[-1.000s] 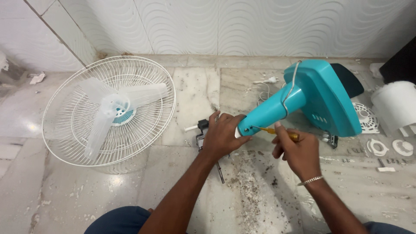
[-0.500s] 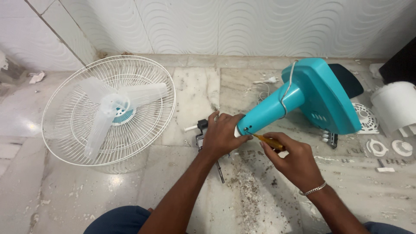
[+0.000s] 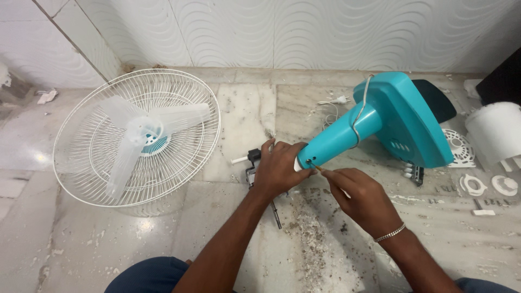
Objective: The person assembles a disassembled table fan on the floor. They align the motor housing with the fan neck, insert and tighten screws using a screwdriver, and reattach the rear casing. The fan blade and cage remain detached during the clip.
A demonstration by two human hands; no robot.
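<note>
A teal fan stand (image 3: 380,122) lies tilted on the marble floor, its neck pointing toward me and a white cord draped over it. My left hand (image 3: 278,168) grips the lower end of the neck. My right hand (image 3: 355,198) is closed around a yellow-handled screwdriver (image 3: 319,169); only the tip end shows, touching the neck's end beside a small screw hole. The handle is hidden inside my fist. A bracelet sits on my right wrist.
A white wire fan guard (image 3: 135,135) with translucent blades lies to the left. A small motor part (image 3: 252,163) sits behind my left hand. White plastic parts (image 3: 496,133), rings and screws lie at the right. Dust and grit cover the floor (image 3: 312,239) in front of me.
My right hand slid left along the screwdriver toward the neck's end, so the yellow handle is now covered. The stand and left hand stayed almost still.
</note>
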